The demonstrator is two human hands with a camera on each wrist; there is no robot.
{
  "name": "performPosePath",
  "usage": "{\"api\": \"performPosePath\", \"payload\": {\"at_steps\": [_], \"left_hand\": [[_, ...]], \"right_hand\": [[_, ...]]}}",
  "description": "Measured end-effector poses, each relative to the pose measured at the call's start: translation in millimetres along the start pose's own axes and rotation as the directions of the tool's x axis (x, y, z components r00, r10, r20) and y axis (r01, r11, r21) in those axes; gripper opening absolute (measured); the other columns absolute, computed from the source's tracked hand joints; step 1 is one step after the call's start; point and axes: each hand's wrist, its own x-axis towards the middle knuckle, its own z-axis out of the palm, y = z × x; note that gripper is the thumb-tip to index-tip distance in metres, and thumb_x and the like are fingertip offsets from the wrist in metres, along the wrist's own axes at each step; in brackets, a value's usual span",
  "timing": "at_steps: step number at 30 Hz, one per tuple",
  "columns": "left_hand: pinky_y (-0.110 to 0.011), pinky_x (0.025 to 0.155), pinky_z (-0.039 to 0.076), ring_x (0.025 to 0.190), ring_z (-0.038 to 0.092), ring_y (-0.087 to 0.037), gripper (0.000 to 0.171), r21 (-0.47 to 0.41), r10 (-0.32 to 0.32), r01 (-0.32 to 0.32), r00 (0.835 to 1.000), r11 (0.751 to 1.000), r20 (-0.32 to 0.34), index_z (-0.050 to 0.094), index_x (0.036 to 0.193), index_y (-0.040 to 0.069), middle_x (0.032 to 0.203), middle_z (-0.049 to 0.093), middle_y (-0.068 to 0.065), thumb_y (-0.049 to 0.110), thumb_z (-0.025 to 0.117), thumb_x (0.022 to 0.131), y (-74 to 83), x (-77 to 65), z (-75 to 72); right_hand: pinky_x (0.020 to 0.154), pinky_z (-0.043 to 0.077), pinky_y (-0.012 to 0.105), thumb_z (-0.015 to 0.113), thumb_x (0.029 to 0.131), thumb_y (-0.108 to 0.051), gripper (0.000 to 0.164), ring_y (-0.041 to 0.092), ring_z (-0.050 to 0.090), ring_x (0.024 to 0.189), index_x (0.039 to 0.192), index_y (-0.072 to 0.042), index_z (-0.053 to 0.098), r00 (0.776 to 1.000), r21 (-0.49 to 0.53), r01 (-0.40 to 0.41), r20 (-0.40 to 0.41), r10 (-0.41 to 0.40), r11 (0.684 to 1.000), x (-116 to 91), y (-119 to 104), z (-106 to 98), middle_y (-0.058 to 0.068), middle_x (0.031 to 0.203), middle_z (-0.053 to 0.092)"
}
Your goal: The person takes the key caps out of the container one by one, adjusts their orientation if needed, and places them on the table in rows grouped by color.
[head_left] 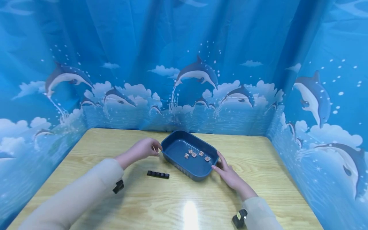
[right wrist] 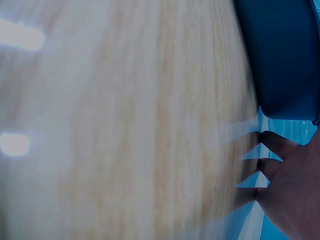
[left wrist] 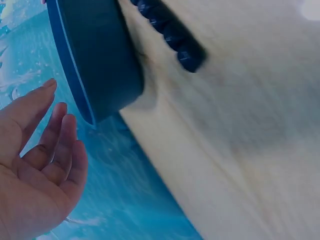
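A dark blue rectangular tray (head_left: 198, 171) with rounded corners sits at an angle on the table. Inside it lie several small pale cubes (head_left: 194, 155) with markings on their faces. My left hand (head_left: 148, 148) is beside the tray's left corner; in the left wrist view its fingers are loosely bent, with a gap between them and the tray wall (left wrist: 102, 60). At the tray's right end is my right hand (head_left: 228, 174), thumb at the rim and fingers spread along the outside. The right wrist view shows those fingers (right wrist: 277, 145) extended below the tray's wall (right wrist: 285, 60).
A short row of black blocks (head_left: 158, 174) lies on the light wood table (head_left: 138, 204), in front of the tray's left side. Blue curtains (head_left: 184, 118) with dolphins hang behind the table and at both sides. Black wrist cameras (head_left: 239, 218) are strapped at both sleeves.
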Motion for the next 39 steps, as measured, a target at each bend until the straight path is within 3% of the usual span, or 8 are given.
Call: {"api": "performPosePath", "payload": {"at_steps": [12, 18, 27, 32, 39], "left_hand": [[-0.027, 0.073, 0.053, 0.082, 0.062, -0.011, 0.027, 0.130, 0.061, -0.074, 0.993, 0.989, 0.099, 0.073, 0.106, 0.007, 0.095, 0.070, -0.004, 0.009, 0.080, 0.080, 29.5, 36.1, 6.1], [-0.026, 0.072, 0.052, 0.081, 0.061, -0.010, 0.027, 0.226, 0.082, -0.119, 0.983, 0.967, 0.167, 0.074, 0.106, 0.010, 0.091, 0.069, 0.000, 0.012, 0.080, 0.080, 41.2, 55.1, 14.2], [-0.029, 0.076, 0.052, 0.089, 0.063, -0.014, 0.028, 0.314, 0.185, -0.284, 0.932, 0.906, 0.311, 0.073, 0.110, 0.012, 0.097, 0.070, -0.002, 0.011, 0.079, 0.082, 60.7, 80.1, 29.7], [-0.028, 0.080, 0.052, 0.096, 0.062, -0.013, 0.033, 0.339, 0.148, -0.288, 0.911, 0.896, 0.385, 0.072, 0.115, 0.014, 0.108, 0.069, -0.002, 0.009, 0.079, 0.083, 71.8, 91.4, 34.3], [-0.028, 0.085, 0.050, 0.101, 0.061, -0.014, 0.034, 0.418, 0.107, -0.343, 0.863, 0.841, 0.493, 0.070, 0.118, 0.016, 0.115, 0.067, -0.001, 0.011, 0.077, 0.085, 79.7, 107.4, 39.9]], "right_hand": [[0.111, -0.011, 0.060, 0.046, 0.101, -0.048, 0.077, 0.046, 0.021, 0.139, 0.157, -0.026, -0.001, 1.000, -0.014, 0.013, 0.001, -0.013, 1.000, 0, 0, 2, 0.020, 0.151, 0.032], [0.110, -0.011, 0.061, 0.047, 0.101, -0.048, 0.077, 0.047, 0.018, 0.139, 0.158, -0.025, 0.000, 1.000, -0.003, 0.005, 0.002, -0.005, 1.000, 0, -1, 3, 0.019, 0.152, 0.031], [0.107, -0.009, 0.066, 0.045, 0.100, -0.050, 0.076, 0.049, 0.008, 0.140, 0.157, -0.028, -0.001, 1.000, -0.011, -0.031, -0.003, 0.031, 0.999, -2, -2, 1, 0.018, 0.153, 0.031], [0.108, -0.010, 0.065, 0.044, 0.100, -0.052, 0.077, 0.048, 0.011, 0.141, 0.157, -0.028, -0.001, 1.000, -0.007, -0.026, -0.003, 0.026, 1.000, -2, -2, 0, 0.019, 0.153, 0.030], [0.109, -0.011, 0.062, 0.045, 0.101, -0.049, 0.076, 0.047, 0.017, 0.140, 0.157, -0.028, 0.000, 1.000, 0.000, -0.002, -0.004, 0.002, 1.000, -3, -3, -1, 0.021, 0.151, 0.031]]}}
